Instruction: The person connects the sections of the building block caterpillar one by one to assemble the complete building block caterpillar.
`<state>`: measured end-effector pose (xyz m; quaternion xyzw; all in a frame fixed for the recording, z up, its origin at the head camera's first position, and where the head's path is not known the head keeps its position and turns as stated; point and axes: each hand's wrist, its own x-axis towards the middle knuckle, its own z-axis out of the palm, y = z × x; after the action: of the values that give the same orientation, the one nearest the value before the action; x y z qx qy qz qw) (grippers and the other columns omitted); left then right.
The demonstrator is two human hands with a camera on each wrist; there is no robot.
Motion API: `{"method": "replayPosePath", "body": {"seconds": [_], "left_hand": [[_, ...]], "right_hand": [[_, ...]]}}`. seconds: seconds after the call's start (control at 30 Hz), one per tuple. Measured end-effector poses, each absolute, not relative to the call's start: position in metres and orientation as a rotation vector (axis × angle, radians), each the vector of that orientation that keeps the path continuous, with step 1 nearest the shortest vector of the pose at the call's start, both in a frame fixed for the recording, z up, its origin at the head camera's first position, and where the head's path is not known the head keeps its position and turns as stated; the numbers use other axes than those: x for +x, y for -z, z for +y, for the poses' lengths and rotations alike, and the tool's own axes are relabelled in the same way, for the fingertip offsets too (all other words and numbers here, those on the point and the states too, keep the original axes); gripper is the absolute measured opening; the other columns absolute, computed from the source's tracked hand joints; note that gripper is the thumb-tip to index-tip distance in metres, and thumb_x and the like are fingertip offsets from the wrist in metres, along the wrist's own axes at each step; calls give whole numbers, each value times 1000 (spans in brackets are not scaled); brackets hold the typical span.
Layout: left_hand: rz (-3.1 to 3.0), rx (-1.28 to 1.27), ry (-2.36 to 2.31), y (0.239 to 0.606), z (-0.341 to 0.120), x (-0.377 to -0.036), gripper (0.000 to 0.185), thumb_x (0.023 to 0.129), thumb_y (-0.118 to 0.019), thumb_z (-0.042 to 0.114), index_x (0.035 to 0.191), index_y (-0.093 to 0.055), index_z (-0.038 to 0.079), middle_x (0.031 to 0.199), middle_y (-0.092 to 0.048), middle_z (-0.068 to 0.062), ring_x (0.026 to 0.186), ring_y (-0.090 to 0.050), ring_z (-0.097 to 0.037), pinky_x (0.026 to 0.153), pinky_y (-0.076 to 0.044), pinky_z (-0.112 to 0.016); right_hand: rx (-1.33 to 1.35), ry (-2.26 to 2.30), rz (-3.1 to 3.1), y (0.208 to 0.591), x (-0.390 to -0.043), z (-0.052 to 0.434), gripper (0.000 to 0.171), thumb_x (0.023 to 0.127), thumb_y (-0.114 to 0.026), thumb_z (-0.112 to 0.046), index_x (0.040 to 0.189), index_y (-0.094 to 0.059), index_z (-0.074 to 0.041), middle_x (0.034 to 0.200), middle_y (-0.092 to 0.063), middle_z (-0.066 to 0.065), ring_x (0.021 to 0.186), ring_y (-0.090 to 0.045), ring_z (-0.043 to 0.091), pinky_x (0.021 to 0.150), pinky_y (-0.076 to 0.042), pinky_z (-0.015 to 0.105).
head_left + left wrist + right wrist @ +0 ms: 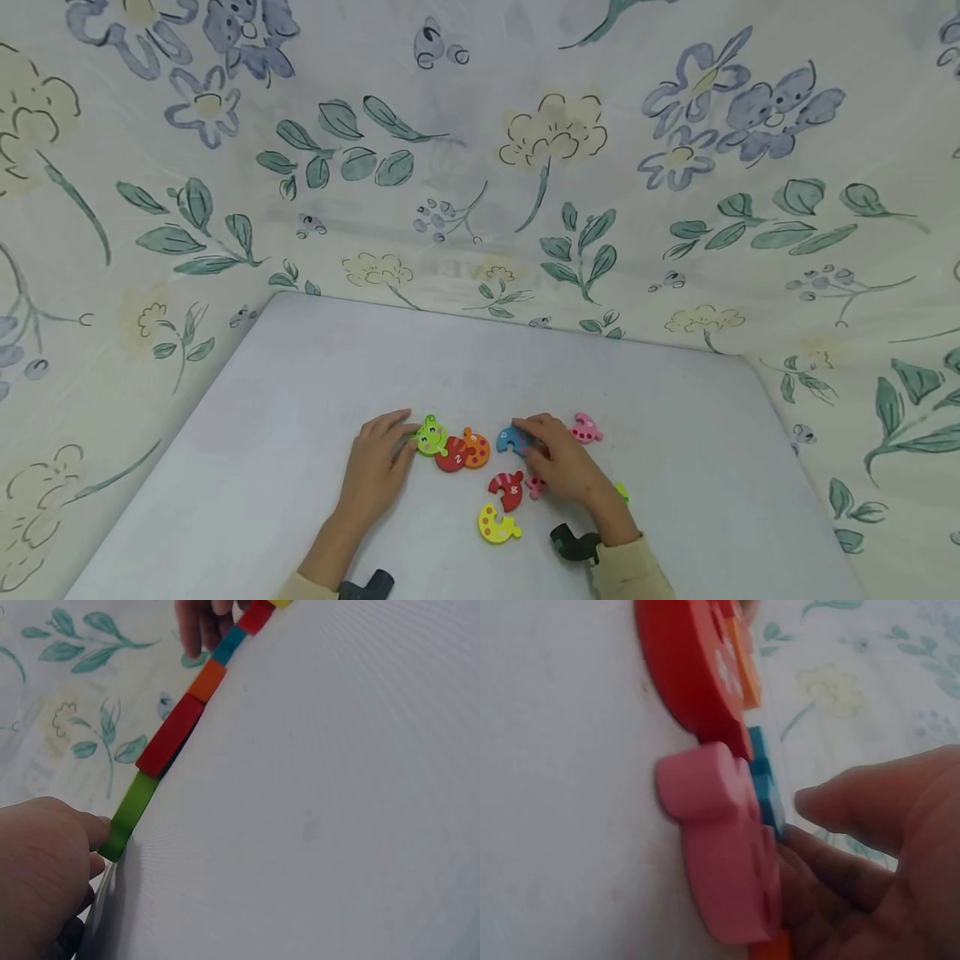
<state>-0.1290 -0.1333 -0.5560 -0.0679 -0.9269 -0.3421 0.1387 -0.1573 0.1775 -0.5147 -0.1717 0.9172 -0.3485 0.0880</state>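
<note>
In the head view my left hand rests at the left edge of a green caterpillar-head puzzle piece, fingertips touching its side. A round red piece marked 2 adjoins the head, with an orange spotted piece at its right. My right hand is over a blue curved puzzle piece, partly covering it. Fingertips reach the blue piece in the right wrist view, while the thumb is lifted a little off it. A pink piece stands nearer that camera.
Below the row lie a red piece marked 8 and a yellow piece. Another pink piece lies beyond the right hand, and a green piece shows beside the right wrist. Floral cloth surrounds the white table.
</note>
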Motion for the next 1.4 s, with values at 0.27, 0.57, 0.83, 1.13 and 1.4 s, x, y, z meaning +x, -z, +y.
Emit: {"method": "replayPosePath", "body": {"seconds": [0.27,0.57,0.83,1.13,1.4], "left_hand": [[-2700,-191,994,558,-131,-130,27,99,-72,13,125,-73,8,145,-60,-12,138,-47,-36,112,-39,-59],[-2696,-197,1013,559,-133,-132,26,99,-72,14,125,-73,8,146,-60,-12,139,-46,-37,113,-38,-60],[-2688,-197,1004,557,-132,-131,26,99,-72,12,124,-73,7,145,-60,-12,138,-47,-37,112,-39,-61],[-2676,-195,997,556,-132,-131,25,98,-73,11,123,-74,6,143,-61,-13,137,-48,-38,111,-40,-62],[-2714,-174,1016,558,-133,-131,27,100,-71,14,126,-73,7,146,-59,-12,140,-45,-36,114,-38,-59]], "right_hand": [[-426,1345,2665,508,-153,199,33,112,-51,-20,142,-64,-15,132,-68,-4,115,-64,19,100,-56,38],[-415,1397,2683,497,-147,223,34,113,-46,-18,141,-63,-6,129,-71,7,120,-67,25,106,-53,39],[-315,1241,2803,484,-129,244,32,104,-65,-13,136,-67,-8,123,-71,2,110,-66,22,87,-60,32],[-125,967,2888,475,-113,266,42,95,-77,-17,135,-66,-7,116,-68,5,103,-63,21,82,-58,37],[295,710,2798,479,-101,269,64,91,-78,-50,123,-62,3,95,-64,9,77,-58,22,60,-54,35]]}}
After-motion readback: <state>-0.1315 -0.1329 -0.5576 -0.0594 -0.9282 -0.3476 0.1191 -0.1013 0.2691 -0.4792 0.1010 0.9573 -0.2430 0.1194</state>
